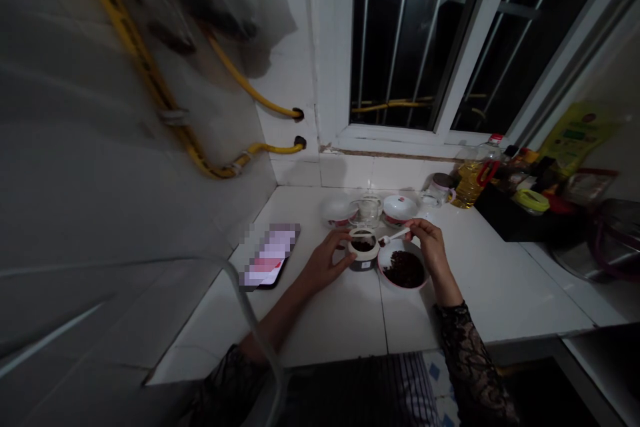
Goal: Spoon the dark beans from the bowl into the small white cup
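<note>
My left hand is closed around the left side of a small spice jar, its thumb and fingers on the pale rim. The jar stands upright on the counter, and dark red-brown contents show through its open top. Between the fingertips of my right hand is a small white spoon. The spoon tilts down to the left, its tip over the gap between the jar and a white bowl, with a little dark stuff on it. Dark red flakes lie in the bowl, which stands just right of the jar.
Behind the jar are two bowls, one a white bowl, with a clear glass container between them. A phone lies at the left. An oil bottle, a glass jar and a black condiment box stand back right.
</note>
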Demonstrator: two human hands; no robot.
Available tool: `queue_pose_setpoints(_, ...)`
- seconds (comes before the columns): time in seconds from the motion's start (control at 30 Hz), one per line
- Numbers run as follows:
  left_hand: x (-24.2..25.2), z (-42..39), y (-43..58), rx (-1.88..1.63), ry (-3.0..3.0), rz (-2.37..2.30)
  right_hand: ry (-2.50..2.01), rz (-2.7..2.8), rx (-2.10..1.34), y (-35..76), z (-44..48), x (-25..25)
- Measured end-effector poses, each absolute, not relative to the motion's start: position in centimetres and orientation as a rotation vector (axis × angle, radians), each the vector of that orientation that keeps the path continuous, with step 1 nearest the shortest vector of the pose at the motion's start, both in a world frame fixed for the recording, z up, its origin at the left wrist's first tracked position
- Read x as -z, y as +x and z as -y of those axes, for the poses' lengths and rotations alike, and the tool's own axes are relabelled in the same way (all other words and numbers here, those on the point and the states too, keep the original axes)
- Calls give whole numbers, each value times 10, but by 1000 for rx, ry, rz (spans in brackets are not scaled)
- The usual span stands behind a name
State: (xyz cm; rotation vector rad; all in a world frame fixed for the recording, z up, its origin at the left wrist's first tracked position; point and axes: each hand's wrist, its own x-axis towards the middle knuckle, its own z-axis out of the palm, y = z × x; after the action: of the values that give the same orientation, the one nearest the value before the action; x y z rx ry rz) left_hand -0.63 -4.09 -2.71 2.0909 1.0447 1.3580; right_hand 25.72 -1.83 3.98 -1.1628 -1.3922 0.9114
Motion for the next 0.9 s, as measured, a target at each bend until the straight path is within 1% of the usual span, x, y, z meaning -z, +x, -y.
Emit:
queue_pose_setpoints(0.13,25,42,-6,-1362,2087,-1040,-1086,1590,-495,236,31,-42)
queue_pose_setpoints(0.23,24,43,-6,-1356,2097,-1030,-869,1957,-183,225,38,-41)
queue_pose_setpoints(0.33,24,43,-7,-1339,2108,-1038,-699,2145,-25,225,40,-41)
queue_pose_setpoints(0.43,24,42,-7,-1337,2106,-1039,-760,1999,-22,238,37,-41)
queue_pose_setpoints(0.57,24,42,-8,-1346,2097,-1036,-983,1848,-103,267,31,-42)
queue_pose_setpoints(0.8,23,43,-6,-1371,2082,-1033,-1119,2110,-245,281,24,-37)
queue_pose_setpoints(0.9,23,44,-7,-1363,2087,-1029,-1121,2184,-393,275,24,-35)
